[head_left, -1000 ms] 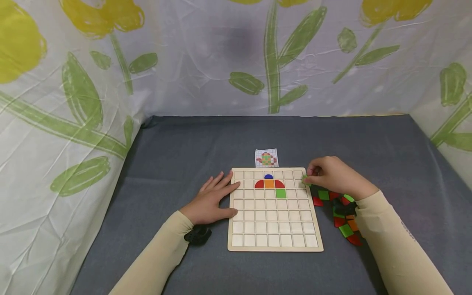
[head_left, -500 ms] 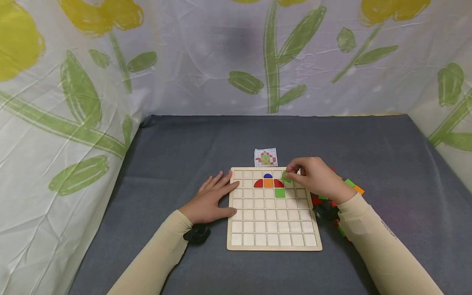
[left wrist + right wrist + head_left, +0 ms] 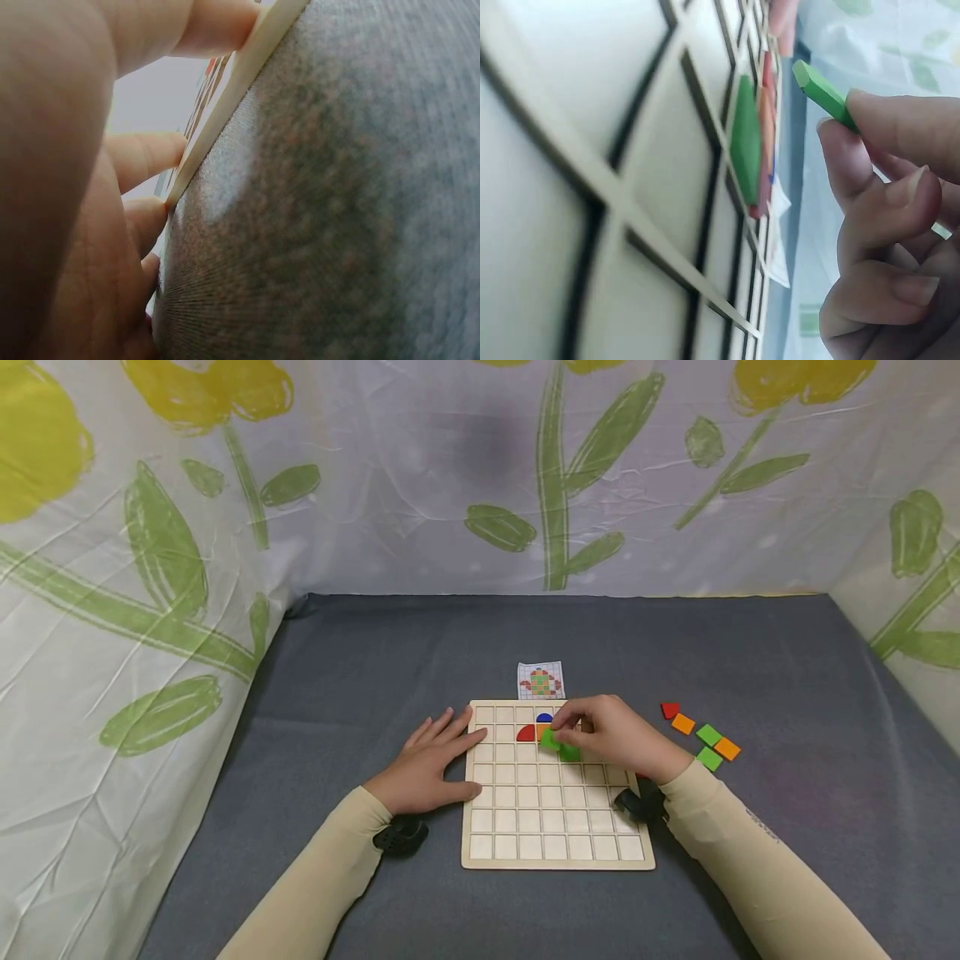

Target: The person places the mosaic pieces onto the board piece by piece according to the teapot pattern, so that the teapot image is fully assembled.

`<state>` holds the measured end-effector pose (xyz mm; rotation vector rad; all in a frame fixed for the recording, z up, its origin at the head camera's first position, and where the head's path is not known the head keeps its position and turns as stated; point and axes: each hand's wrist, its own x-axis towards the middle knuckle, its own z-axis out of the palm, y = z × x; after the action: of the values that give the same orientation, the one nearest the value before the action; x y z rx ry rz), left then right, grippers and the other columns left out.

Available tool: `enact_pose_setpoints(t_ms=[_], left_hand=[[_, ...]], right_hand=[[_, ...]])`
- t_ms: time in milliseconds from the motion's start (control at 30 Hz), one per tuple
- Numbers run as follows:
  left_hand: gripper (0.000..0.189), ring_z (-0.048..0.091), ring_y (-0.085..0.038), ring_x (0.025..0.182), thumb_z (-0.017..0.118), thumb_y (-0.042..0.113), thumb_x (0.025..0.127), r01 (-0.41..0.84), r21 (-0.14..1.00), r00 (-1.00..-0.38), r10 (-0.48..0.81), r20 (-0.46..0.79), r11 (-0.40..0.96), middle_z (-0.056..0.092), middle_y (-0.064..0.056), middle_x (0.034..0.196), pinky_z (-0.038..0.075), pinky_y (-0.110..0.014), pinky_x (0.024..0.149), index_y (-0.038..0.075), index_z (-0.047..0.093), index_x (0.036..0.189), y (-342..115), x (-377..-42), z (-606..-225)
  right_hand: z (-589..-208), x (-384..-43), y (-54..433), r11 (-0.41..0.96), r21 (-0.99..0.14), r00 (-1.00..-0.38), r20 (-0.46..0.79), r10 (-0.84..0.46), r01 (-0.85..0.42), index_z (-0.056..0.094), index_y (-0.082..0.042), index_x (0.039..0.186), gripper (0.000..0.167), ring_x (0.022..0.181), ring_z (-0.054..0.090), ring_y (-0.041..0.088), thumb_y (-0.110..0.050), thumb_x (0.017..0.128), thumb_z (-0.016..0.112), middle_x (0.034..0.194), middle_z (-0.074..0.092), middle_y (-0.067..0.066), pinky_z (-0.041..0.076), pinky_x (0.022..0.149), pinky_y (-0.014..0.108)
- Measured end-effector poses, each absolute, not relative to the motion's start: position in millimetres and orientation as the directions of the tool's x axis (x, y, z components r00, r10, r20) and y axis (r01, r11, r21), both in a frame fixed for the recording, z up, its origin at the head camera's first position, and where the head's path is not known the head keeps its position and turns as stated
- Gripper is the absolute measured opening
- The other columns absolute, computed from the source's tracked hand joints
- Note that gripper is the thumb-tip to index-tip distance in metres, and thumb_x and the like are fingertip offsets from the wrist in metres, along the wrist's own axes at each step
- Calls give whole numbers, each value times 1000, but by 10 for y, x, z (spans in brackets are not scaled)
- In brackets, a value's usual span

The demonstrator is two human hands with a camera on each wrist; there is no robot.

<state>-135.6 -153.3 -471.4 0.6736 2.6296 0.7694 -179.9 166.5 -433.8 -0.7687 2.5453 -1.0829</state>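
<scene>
A wooden grid board [image 3: 555, 865] lies on the dark cloth. My left hand [image 3: 431, 768] rests along its left edge with fingers spread, thumb and fingertips touching the rim. Over the upper middle of the grid, my right hand [image 3: 626, 737] pinches a green square tile [image 3: 823, 94] between thumb and index finger; the right wrist view shows it raised off the board. In the cells sit a blue half-circle [image 3: 544, 717], a red quarter-round piece [image 3: 527, 733], an orange square [image 3: 542, 728] and another green square [image 3: 745, 142]. The right hand hides the other red piece in the head view.
A small printed pattern card [image 3: 540, 680] lies against the board's far edge. Loose red [image 3: 670, 711], orange [image 3: 682, 723] and green tiles [image 3: 708, 733] lie right of the board; the right forearm covers part of that pile. A flower-printed curtain [image 3: 420, 477] stands behind.
My right hand has carried the green square tile leftward from the board's right edge to its upper middle, uncovering several loose tiles. The left hand has stayed in place.
</scene>
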Motion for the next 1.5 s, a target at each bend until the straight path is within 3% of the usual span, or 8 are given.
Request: enact_pose_setpoints(t_ms=[333, 700, 1067, 1500], left_hand=[[80, 2, -28, 164, 70, 45, 96, 349, 569, -835, 523, -172, 744, 9, 0, 177, -1, -55, 131, 23, 37, 166, -1529, -1365, -4708], [81, 2, -28, 164, 71, 45, 95, 339, 566, -840, 512, -177, 752, 9, 1, 177, -1, -56, 131, 23, 37, 166, -1544, -1358, -4713], [81, 2, -28, 164, 71, 45, 95, 338, 569, -842, 511, -174, 750, 9, 0, 177, 0, -56, 131, 23, 37, 166, -1526, -1358, -4705], [81, 2, -28, 164, 70, 46, 95, 341, 562, -844, 509, -170, 753, 9, 1, 177, 0, -56, 131, 23, 37, 166, -1530, -1357, -4728]], right_hand=[[-4430, -1799, 1626, 577, -727, -804, -58, -592, -372, 81, -18, 100, 6, 66, 53, 14, -14, 96, 79, 92, 74, -8, 47, 63, 26], [-4471, -1800, 1589, 554, -704, -784, 7, -621, -445, 83, -17, 97, 8, 85, 62, 11, -11, 93, 81, 94, 71, -9, 55, 76, 29], [-4496, -1802, 1616, 570, -659, -770, 22, -638, -492, 86, -17, 100, 11, 86, 65, 6, -11, 92, 82, 94, 74, -10, 57, 76, 27], [-4465, -1797, 1679, 601, -661, -785, -30, -619, -449, 83, -16, 101, 11, 87, 64, 10, -10, 92, 82, 101, 76, -6, 57, 77, 30]])
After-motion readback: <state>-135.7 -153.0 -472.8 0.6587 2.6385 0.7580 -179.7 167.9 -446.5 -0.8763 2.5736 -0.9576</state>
